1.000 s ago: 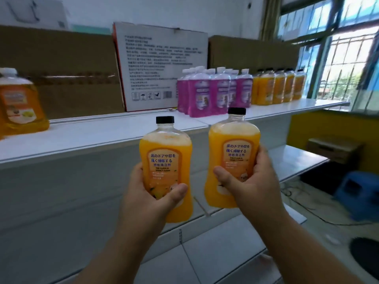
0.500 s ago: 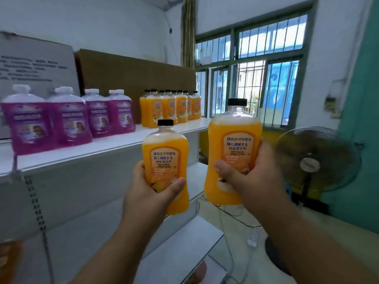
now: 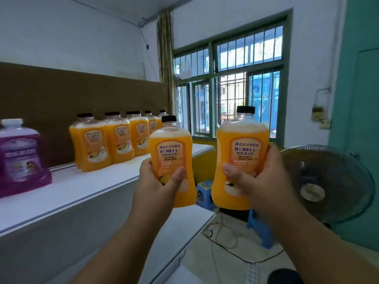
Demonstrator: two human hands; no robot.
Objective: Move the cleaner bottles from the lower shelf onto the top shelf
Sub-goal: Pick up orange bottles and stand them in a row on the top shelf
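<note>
— Orange floor-cleaner bottles, status?
— Row of orange bottles (image 3: 114,140) already standing on the top shelf (image 3: 98,181), beside a purple bottle (image 3: 22,156). Two in transit, upright, at shelf height: left hand (image 3: 155,181) wraps left bottle (image 3: 172,160); right hand (image 3: 258,181) wraps right bottle (image 3: 242,152).
— Outstanding?
— Both unplaced; lower-shelf stock not visible.

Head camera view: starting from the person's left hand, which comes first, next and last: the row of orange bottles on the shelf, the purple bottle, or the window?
1. Row of orange bottles, on the top shelf just beyond the left hand.
2. Purple bottle, further left along the shelf.
3. Window, in the far wall.
</note>
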